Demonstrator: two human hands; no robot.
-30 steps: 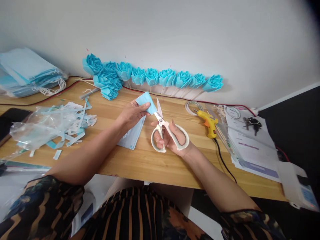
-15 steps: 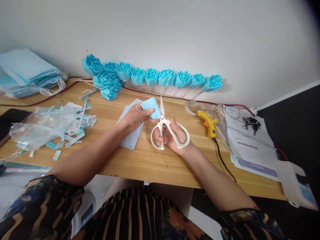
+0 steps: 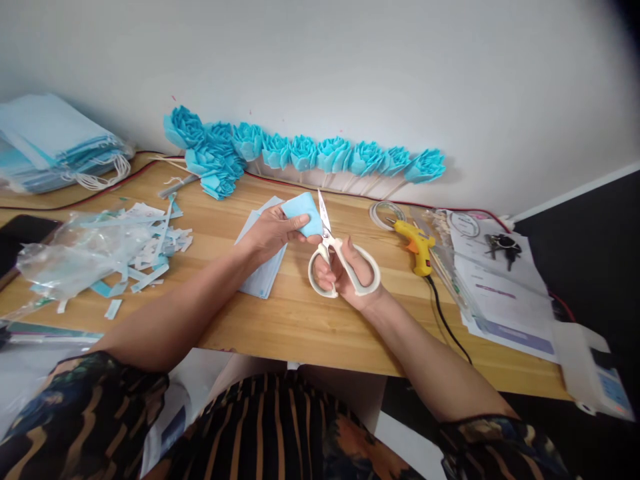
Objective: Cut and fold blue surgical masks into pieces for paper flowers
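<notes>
Between the thumb and fingers of my left hand is a folded piece of light blue fabric, held above the middle of the table. My right hand grips a pair of white-handled scissors, thumb in one loop and fingers in the other. The metal blades point up and away, right beside the fabric's right edge, and look nearly closed. Whether they touch the fabric I cannot tell. Under my left hand lie flat light blue sheets, partly covered by it.
Blue fabric flowers on sticks lean along the wall. A stack of blue face masks, a clear plastic bag and cut scraps lie left. A yellow glue gun, papers and keys lie right.
The scissors' handle loops have come closer together as the fingers of my right hand moved right. The blades have tilted slightly left. My left hand and the folded fabric have barely moved.
</notes>
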